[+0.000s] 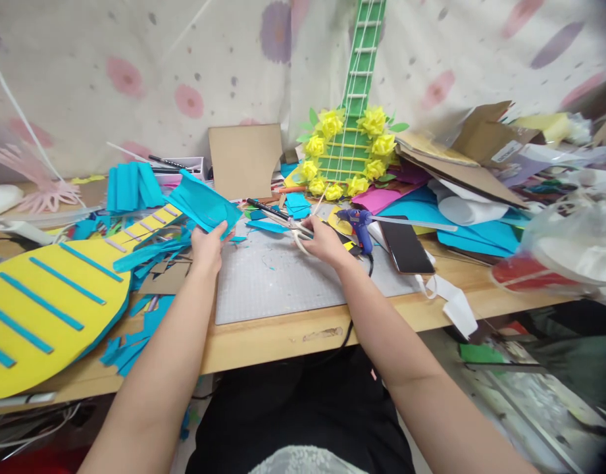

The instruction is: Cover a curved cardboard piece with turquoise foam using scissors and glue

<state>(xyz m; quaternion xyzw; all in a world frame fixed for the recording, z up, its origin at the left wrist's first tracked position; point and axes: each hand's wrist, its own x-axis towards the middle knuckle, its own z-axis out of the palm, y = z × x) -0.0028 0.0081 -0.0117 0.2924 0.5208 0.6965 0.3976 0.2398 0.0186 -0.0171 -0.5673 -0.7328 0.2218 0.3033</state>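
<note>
Pinched between the thumb and fingers of my left hand point(208, 249) is a folded sheet of blue paper point(204, 201), raised above the left edge of the grey cutting mat point(277, 283). My right hand point(327, 242) grips a pair of scissors point(299, 232) by its pale handles, the blades pointing left toward the paper but apart from it. Whether the blades are parted is hard to make out. Blue paper scraps point(297, 205) and a dark pen point(268, 209) lie just beyond the scissors.
At left lies a yellow guitar-shaped cutout point(46, 289) with blue strips. A green paper guitar point(349, 155) ringed by yellow flowers leans on the back wall. Right of my hand are a blue glue gun point(359, 227), a phone point(406, 245) and a plastic tub point(539, 273).
</note>
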